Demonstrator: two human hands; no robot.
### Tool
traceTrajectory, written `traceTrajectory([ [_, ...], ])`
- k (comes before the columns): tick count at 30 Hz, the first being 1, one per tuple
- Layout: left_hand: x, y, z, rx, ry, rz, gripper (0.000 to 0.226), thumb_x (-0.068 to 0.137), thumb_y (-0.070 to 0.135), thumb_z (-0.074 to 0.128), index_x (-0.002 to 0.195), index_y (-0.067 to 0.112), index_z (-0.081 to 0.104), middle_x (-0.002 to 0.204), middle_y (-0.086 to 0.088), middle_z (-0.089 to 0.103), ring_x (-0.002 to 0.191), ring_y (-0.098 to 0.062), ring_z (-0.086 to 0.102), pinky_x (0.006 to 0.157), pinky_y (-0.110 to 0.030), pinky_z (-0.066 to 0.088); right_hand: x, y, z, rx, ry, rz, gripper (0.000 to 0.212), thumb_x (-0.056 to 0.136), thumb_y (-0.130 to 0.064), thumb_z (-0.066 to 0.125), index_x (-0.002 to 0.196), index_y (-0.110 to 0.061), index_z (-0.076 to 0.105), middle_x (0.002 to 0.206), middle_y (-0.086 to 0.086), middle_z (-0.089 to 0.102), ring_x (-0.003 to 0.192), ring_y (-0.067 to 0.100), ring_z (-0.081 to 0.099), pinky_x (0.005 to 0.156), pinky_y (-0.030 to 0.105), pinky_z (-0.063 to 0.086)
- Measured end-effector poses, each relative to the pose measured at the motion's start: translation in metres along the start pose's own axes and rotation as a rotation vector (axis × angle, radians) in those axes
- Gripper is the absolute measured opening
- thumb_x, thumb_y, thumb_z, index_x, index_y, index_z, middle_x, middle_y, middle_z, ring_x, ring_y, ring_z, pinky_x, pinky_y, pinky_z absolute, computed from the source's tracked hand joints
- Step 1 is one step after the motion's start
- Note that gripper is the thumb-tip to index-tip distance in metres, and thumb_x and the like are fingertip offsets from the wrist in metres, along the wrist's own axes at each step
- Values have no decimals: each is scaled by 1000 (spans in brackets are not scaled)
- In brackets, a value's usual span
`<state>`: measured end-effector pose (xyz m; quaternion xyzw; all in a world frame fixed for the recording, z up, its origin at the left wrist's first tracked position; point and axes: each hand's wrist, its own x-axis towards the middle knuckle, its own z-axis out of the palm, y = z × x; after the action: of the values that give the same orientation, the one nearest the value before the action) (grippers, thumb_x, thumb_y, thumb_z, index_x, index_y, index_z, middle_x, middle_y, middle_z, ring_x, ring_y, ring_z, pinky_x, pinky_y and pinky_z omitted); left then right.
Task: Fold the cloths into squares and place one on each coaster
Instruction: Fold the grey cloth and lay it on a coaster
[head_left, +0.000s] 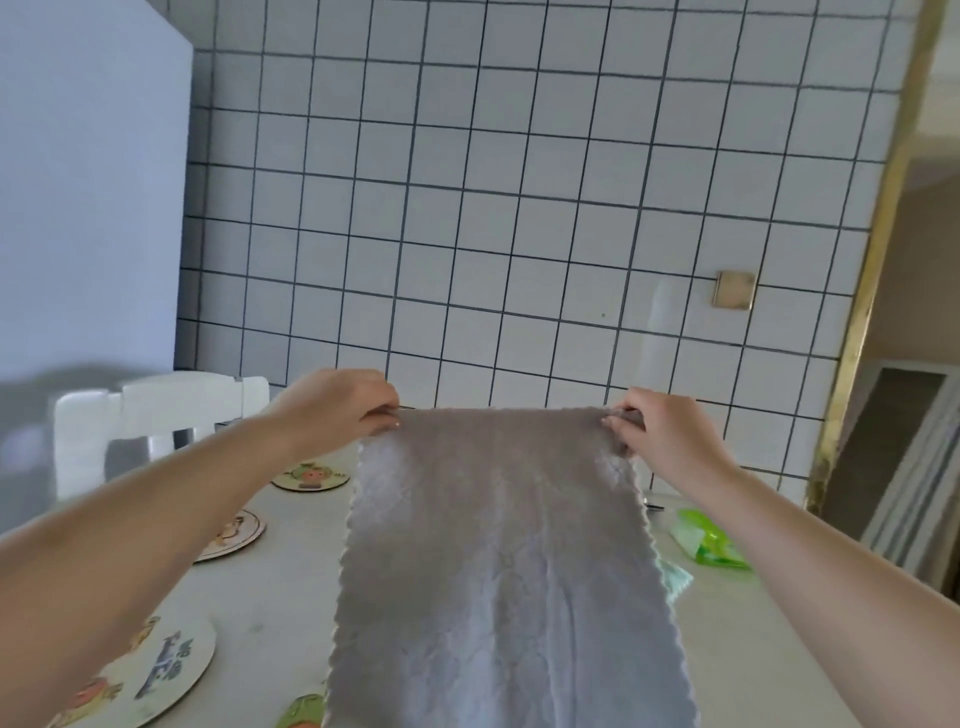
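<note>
My left hand (340, 402): it pinches the far left corner of the grey cloth (498, 561), fingers curled down over the edge, forearm reaching in from the lower left.
My right hand (657, 431): it pinches the far right corner of the same cloth, fingertips bunching the fabric a little at that corner.
Grey cloth: I hold it raised and stretched between my two hands over the table (270, 587); its top edge runs straight from one hand to the other, and the rest hangs toward me and runs out of the bottom of the view. Its side edges are scalloped. It is unfolded.
Coasters: four round ones with cartoon prints lie on the table to the left of the cloth. The far coaster (310, 475) sits just below my left wrist, the second coaster (234, 530) is partly hidden by my left forearm, the large near coaster (156, 670) is at the lower left, and a fourth coaster (304, 714) peeks out at the bottom beside the cloth's left edge. None carries a cloth.
Pale green cloth (675, 577): a small corner shows on the table just past the grey cloth's right edge.
Green packet (709, 540): it lies on the table to the right, under my right forearm's line.
White chair (156, 410): it stands at the far left end of the table.
Tiled wall (519, 208): white squares with dark grout behind the table.
</note>
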<state>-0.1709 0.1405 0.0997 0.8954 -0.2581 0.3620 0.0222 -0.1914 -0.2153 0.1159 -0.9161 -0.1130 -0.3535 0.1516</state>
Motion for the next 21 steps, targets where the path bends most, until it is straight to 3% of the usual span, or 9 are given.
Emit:
traceTrajectory([
  [3,-8,-23,15,-125,59,-126,17,89,22,59,102,18,69,88,14,54,83,-6,52,68,-10,34,9,1,25,100,-10,39,8,85,-19,61,78,-21,60,72,-5,66,70,19,60,58,28,40],
  [5,-11,-31,20,-249,111,-234,14,88,18,61,99,15,69,89,10,59,85,-12,57,75,-22,42,14,0,38,146,12,56,6,85,-15,61,87,-17,66,79,0,65,78,21,59,62,27,36],
  [8,-13,-32,19,-538,210,-437,9,89,22,59,88,17,66,82,6,63,78,-14,58,70,-29,45,16,-8,45,310,54,109,4,85,-17,63,85,-18,66,72,-5,60,70,16,54,56,26,36],
  [11,-22,-27,12,-700,327,-563,12,90,29,56,89,19,62,82,5,63,77,-13,57,70,-27,43,8,-19,42,532,72,156,7,86,-26,63,88,-19,64,81,-3,63,73,12,55,67,28,41],
  [14,-38,-11,8,-817,336,-605,13,93,28,52,93,18,61,84,2,61,74,-12,57,69,-24,47,-9,-24,43,701,-12,237,19,91,-33,55,92,-15,62,76,-2,57,66,11,49,64,28,38],
  [17,-64,9,6,-862,324,-650,10,93,24,51,89,20,60,81,0,58,70,-13,57,60,-20,52,-33,-23,51,886,-98,333,22,93,-33,51,83,-14,57,64,-3,44,58,13,43,58,30,38],
  [21,-118,31,18,-839,207,-749,11,93,27,52,89,22,61,87,-9,61,76,-21,60,64,-28,52,-80,-19,68,982,-241,423,21,95,-27,50,77,-21,59,75,1,47,65,18,49,62,33,45],
])
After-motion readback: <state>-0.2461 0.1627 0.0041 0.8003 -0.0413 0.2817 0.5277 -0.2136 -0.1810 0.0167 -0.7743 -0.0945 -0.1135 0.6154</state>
